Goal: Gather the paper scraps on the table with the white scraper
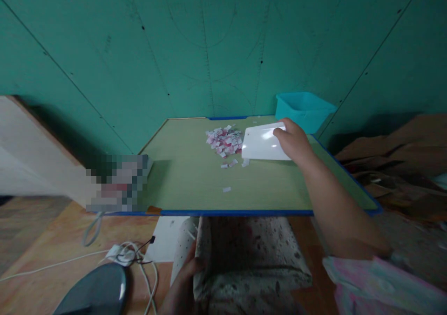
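My right hand [295, 138] grips the right end of a glossy white plastic sheet [263, 142], thumb on top, low over the table. The sheet's left edge meets a heap of small white and pink paper slips [223, 140]. A few loose slips [226, 189] lie nearer the front edge. Below the table, my left hand [190, 268] is closed at the left edge of a dark-spotted pale cloth [251, 249] over my lap; part of its fingers is hidden.
A turquoise plastic bin [303, 110] stands at the table's back right corner. The pale green table [188, 184] has blue-taped edges against a green wall. A blurred-out box [122, 184] sits at the left. White cables [129, 254] lie below, and brown cardboard [401, 147] is at the right.
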Motion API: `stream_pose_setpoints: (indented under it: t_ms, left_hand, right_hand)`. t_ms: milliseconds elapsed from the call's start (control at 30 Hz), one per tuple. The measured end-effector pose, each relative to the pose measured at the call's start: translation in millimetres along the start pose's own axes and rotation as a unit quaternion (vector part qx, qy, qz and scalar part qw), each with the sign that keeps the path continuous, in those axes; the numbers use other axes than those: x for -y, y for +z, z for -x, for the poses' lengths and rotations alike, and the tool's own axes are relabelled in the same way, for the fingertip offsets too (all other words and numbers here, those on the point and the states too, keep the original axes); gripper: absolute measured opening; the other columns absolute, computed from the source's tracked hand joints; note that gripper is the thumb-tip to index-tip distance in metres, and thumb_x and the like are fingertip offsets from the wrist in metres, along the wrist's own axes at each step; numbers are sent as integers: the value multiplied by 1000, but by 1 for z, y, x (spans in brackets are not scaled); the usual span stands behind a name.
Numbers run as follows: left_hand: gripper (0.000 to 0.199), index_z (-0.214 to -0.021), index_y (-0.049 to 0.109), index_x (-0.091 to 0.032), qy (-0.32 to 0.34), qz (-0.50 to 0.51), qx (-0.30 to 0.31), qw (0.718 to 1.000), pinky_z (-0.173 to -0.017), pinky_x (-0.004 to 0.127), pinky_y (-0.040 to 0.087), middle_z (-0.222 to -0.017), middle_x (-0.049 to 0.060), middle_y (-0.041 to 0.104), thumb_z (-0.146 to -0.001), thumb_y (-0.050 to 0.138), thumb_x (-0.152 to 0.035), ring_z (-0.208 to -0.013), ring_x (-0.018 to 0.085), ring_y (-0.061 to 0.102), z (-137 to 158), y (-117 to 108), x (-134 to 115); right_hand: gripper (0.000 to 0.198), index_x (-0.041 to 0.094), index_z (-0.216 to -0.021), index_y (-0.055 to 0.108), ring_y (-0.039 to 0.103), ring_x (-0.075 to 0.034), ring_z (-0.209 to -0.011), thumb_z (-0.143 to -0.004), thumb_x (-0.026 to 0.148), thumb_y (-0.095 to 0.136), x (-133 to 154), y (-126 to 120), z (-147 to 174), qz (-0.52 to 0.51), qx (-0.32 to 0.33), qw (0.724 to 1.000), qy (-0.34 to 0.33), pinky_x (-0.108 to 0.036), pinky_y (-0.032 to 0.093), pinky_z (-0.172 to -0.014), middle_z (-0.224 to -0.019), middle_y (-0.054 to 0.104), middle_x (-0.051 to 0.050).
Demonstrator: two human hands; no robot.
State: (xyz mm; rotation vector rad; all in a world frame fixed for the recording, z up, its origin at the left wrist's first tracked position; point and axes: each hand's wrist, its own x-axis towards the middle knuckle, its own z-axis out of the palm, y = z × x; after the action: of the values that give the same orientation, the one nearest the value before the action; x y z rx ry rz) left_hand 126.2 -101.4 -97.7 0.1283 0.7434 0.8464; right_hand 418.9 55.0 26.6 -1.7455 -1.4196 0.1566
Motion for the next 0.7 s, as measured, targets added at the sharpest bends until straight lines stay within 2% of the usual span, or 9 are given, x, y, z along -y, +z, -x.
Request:
stream_pose_setpoints:
  t_ms: [100,200,333,433,567,700]
  left_hand:
    - [63,-124,41,-35,18,-28,-17,999,-65,38,53,-104,4,67,-69,57,-8,-76,25,67,-1,-3,0]
    - [64,-125,39,-38,3,-30,-37,999,-66,37,53,-102,2,68,-71,58,-9,-78,24,66,-1,-8,2]
    - [62,-126,36,-39,-6,-49,-20,999,-65,38,53,-106,2,66,-74,57,-14,-79,25,66,0,-8,2]
    - [62,-126,37,-35,14,-63,-9,998,-65,39,53,-108,4,65,-72,57,-11,-80,26,66,0,-5,1]
    - [61,-126,39,-35,29,-69,4,997,-64,38,53,-108,4,65,-73,55,-10,-78,26,66,0,-7,0]
    - [61,-127,36,-37,-3,-61,-4,998,-65,38,52,-109,4,65,-74,55,-13,-76,25,67,-1,-13,0]
  right_hand:
    - [24,19,-88,53,54,-21,-76,-69,29,41,0,3,1,-30,18,999,-10,-32,41,-65,-82,59,-7]
    - [29,18,-92,53,54,-22,-77,-68,29,42,0,8,2,-3,23,1000,-21,-34,41,-67,-82,60,-7]
    - [30,17,-94,53,54,-24,-80,-69,28,41,1,9,2,33,6,999,-17,-36,40,-70,-86,60,-10]
    - [29,17,-93,53,54,-23,-80,-69,27,41,2,6,2,31,-8,999,-18,-35,39,-70,-87,60,-10]
    - [27,18,-92,53,53,-21,-77,-69,27,41,4,6,4,3,13,999,-35,-32,39,-67,-82,59,-7]
    - [27,18,-92,53,54,-21,-77,-70,27,41,5,9,6,-14,31,998,-44,-32,39,-66,-82,59,-6]
